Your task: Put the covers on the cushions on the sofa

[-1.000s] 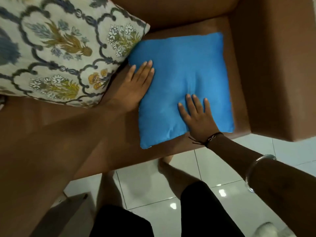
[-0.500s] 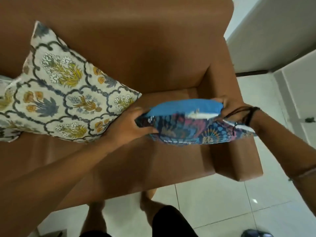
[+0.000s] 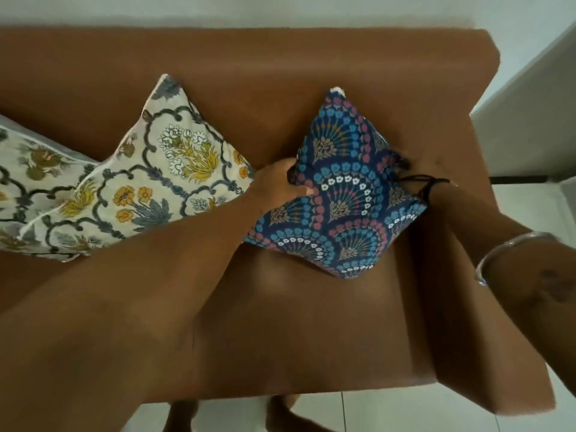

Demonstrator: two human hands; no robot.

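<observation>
**A:** Cushion [image 3: 339, 194], in its dark blue fan-patterned cover: how is it held?

**B:** The left hand [image 3: 280, 182] is clamped on the cushion's left edge, thumb on the printed front face and fingers tucked behind it. The right hand [image 3: 414, 169] is mostly hidden behind the right edge; only the wrist with its black thread band [image 3: 427, 183] shows, so whether that hand is closed on the fabric cannot be told.

**A:** Why a hand on each side?

**B:** Probably to steady a soft, square object while it is leaned into place. With opposite edges controlled, it cannot flop or twist.

**A:** Where does it sit?

**B:** At the right end of the brown sofa [image 3: 311, 322], lower corner on the seat, upper part leaning against the backrest, just beside the right armrest.

**A:** And its orientation?

**B:** Being square, it has no true long axis. It stands on a corner, diamond-wise: one diagonal runs from the top corner near the backrest down towards the seat's front, and the printed face tilts up and outward.

**A:** Its neighbours?

**B:** A cream floral cushion [image 3: 149, 185] leans just to the left, behind the left forearm, with another similar one [image 3: 34, 169] beyond it. All visible cushions appear covered.
</observation>
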